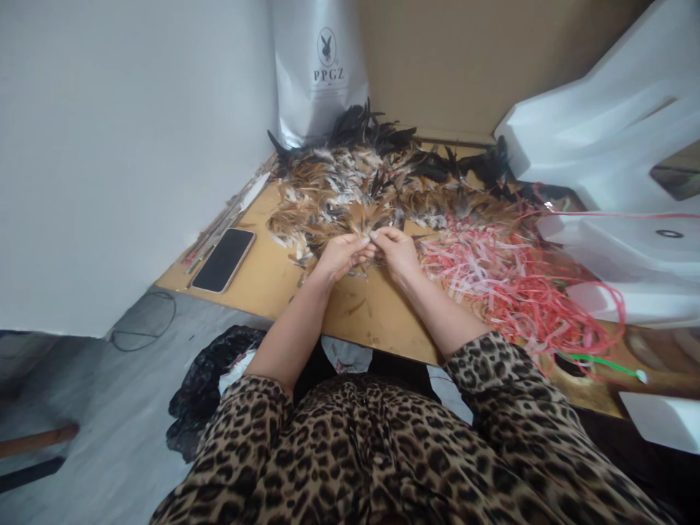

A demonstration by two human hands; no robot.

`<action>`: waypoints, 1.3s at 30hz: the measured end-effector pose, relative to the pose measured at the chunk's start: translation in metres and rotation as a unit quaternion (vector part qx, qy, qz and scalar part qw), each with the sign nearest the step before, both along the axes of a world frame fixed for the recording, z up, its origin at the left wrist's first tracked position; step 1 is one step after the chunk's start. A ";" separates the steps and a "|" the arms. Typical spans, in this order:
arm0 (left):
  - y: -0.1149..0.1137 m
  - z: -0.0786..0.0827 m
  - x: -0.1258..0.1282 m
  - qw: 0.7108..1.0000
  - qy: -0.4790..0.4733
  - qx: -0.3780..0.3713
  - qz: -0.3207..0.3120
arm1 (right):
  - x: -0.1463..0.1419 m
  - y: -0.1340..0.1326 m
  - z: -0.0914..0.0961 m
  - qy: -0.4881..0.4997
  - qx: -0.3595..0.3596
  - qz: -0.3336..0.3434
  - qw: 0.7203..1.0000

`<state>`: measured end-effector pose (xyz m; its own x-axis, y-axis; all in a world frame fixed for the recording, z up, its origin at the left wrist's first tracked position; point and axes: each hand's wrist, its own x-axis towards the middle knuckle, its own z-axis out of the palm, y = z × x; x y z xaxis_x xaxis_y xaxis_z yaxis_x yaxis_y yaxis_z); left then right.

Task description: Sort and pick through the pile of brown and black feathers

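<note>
Feathers [364, 217] (bases hidden) fan from pinching hands [399, 254].

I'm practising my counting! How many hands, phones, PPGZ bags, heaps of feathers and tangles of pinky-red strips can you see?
Left hand and right hand: 2
Phone: 1
PPGZ bag: 1
Feather heap: 1 (too many feathers to count singly)
Strip tangle: 1
Total: 6

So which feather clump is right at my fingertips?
The orange-brown clump, its base between your left hand and right hand; the black clump lies farther back, by the white bag.
</note>
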<state>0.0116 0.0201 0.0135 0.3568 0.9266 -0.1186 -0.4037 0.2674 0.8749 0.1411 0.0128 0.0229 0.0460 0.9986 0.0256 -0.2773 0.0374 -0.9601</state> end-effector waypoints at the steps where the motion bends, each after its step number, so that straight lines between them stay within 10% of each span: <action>1: 0.000 0.000 0.000 1.000 0.008 0.005 0.005 | 0.000 0.000 0.000 -0.007 -0.001 0.002 1.000; 9: 0.007 0.006 -0.010 0.985 -0.010 0.019 0.172 | 0.010 -0.003 0.006 -0.275 0.101 0.061 0.954; 16: 0.011 0.006 -0.014 0.976 -0.020 0.006 0.217 | 0.003 -0.027 0.026 -0.698 0.161 0.205 0.667; 20: 0.011 0.006 -0.013 0.976 -0.034 0.012 0.216 | -0.006 -0.033 0.026 -0.759 0.146 0.204 0.601; 24: 0.011 0.006 -0.014 0.975 -0.027 0.009 0.221 | 0.000 -0.025 0.017 -0.698 0.142 0.174 0.680; 30: 0.011 0.007 -0.014 0.974 -0.012 -0.022 0.227 | 0.020 -0.004 0.015 -0.266 0.007 0.141 0.954; 34: 0.007 0.005 -0.008 0.989 -0.013 -0.052 0.140 | 0.020 0.001 0.017 0.000 -0.091 0.123 0.988; 39: 0.001 0.002 0.001 0.997 -0.012 -0.064 0.031 | 0.011 0.003 0.011 0.064 -0.101 0.062 0.991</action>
<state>0.0122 0.0213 0.0150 0.3030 0.9250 -0.2292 -0.4435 0.3497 0.8252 0.1523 0.0155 0.0343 -0.0873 0.9809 -0.1736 -0.3882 -0.1940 -0.9009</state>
